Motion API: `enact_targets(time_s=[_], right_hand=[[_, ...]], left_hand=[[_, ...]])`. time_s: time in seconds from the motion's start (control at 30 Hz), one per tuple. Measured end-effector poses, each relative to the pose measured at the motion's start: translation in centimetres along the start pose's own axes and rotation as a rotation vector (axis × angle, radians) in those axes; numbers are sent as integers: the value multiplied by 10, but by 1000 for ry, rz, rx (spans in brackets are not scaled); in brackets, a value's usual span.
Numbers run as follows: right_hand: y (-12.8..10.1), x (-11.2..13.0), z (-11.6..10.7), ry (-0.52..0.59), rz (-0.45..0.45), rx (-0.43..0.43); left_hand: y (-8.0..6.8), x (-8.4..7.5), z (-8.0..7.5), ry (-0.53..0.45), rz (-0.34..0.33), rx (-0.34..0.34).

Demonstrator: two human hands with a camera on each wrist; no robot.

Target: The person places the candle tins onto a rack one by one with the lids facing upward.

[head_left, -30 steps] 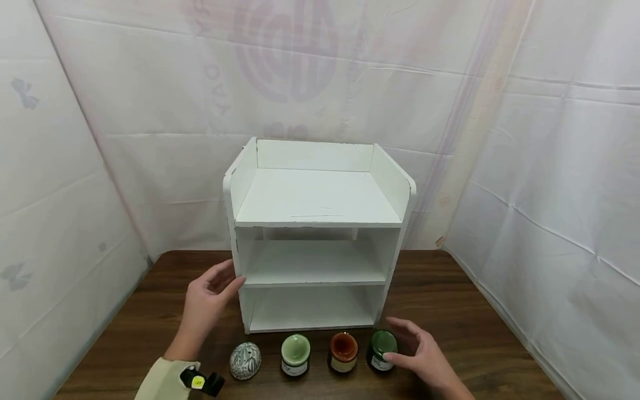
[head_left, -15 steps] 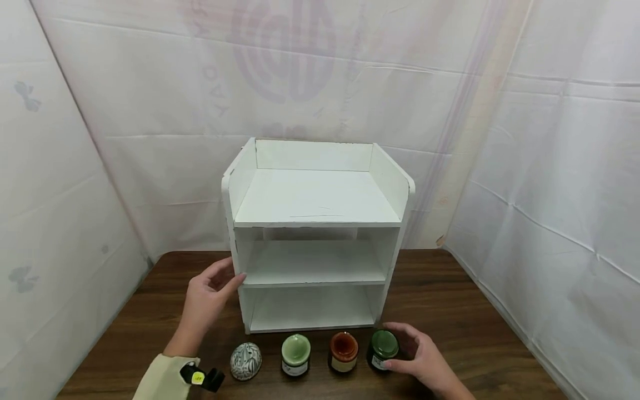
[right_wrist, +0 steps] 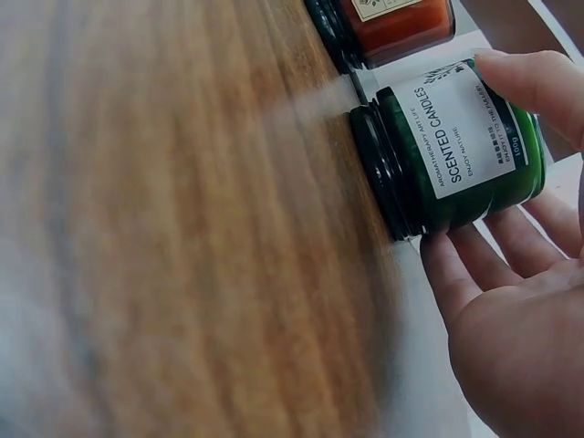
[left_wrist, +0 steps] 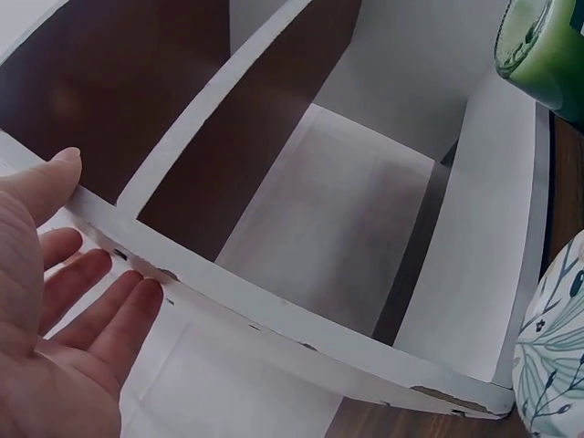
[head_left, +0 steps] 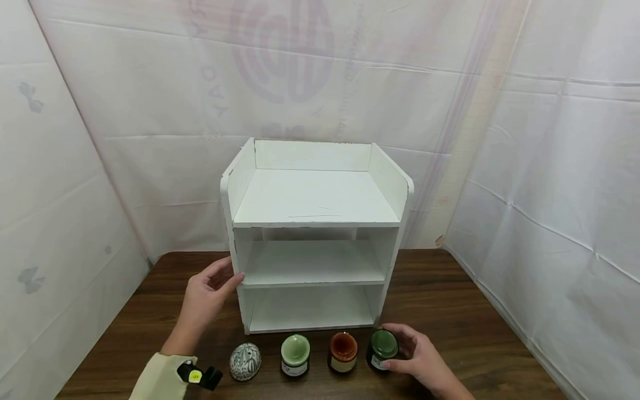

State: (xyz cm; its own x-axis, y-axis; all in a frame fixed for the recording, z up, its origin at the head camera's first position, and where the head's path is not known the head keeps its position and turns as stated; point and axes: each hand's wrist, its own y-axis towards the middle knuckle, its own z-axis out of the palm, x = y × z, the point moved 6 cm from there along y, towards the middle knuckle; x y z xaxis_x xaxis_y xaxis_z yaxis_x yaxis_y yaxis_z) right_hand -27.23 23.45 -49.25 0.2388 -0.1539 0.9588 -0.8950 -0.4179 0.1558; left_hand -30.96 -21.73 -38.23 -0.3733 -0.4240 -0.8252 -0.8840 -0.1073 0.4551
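Dk green candle jar (head_left: 384, 342) is held in the R hand (head_left: 421, 358); its grip is closed round the glass, w/ thumb at the edge of the label (right_wrist: 470, 128) and fingers on the other side. The jar is stood upside down, blk lid (right_wrist: 388, 173) on the counter (head_left: 450, 311), at approx. 5 o'c of the white shelf unit (head_left: 316, 195). "SCENTED CANDLES" can be read on it in the R wrist view.

The unit's side panel (head_left: 242, 183) is pinched at approx. 8 o'c by the L hand (head_left: 206, 291), thumb at the front edge, fingers along the outer face. A cream sleeve (head_left: 157, 378) and blk strap (head_left: 213, 379) w/ yellow tag (head_left: 195, 376) are worn on that arm.

Near the dk green jar, at 9 o'c, an amber candle jar (head_left: 343, 347) is set, also lid-down. Further along that line are placed a lt green candle jar (head_left: 295, 350), then a leaf-print rounded item (head_left: 245, 361), at approx. 7 o'c of the unit; all are spaced apart. Whitish sheeting (head_left: 425, 122) w/ faint purple print is hung at 12 o'c.
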Motion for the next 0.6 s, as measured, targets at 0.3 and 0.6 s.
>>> enact_targets(time_s=[0.3, 0.6], right_hand=[[4, -4, 0, -22, 17, 29], [7, -7, 1, -34, 30, 58]], left_hand=[[0, -3, 0, -17, -53, 30], [0, -3, -1, -16, -92, 45]])
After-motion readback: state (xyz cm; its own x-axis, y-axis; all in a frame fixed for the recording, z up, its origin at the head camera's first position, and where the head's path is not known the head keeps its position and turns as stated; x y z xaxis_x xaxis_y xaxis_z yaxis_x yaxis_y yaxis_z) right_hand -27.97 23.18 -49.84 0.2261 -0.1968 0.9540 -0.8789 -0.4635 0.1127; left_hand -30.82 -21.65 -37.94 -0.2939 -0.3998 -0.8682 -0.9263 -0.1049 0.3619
